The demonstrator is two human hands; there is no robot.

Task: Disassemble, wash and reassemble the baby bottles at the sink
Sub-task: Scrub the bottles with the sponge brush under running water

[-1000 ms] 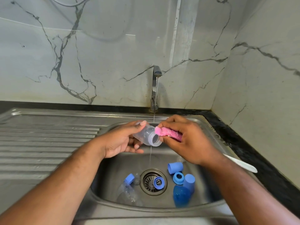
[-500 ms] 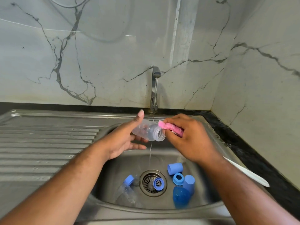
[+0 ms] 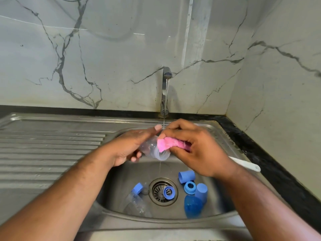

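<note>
Clear bottle body (image 3: 152,150): held over the sink basin (image 3: 121,180), lying roughly sideways, open threaded mouth turned toward the right and slightly down. Left hand (image 3: 132,146): fingers wrapped around the bottle's body, thumb extended along its upper side. Right hand (image 3: 194,148): fingers clenched on a pink sponge (image 3: 168,144), whose free end presses against the bottle's neck at the rim. A thin stream of water (image 3: 166,101) falls from the tap (image 3: 165,89) and passes just beside the thumb tip and the sponge.

Basin floor: a second clear bottle (image 3: 137,204) lies on its side left of the drain (image 3: 163,191), a blue ring (image 3: 137,187) at its neck. A blue collar (image 3: 168,192) rests on the drain strainer. Right of the drain sit a blue cap (image 3: 186,176) on its side, another blue collar (image 3: 190,187), an upright blue cap (image 3: 201,192) and a translucent blue piece (image 3: 192,207), closely grouped. A white handle (image 3: 245,163) shows beyond the right wrist; what it is attached to cannot be told. The ribbed drainboard (image 3: 48,153) lies left.
</note>
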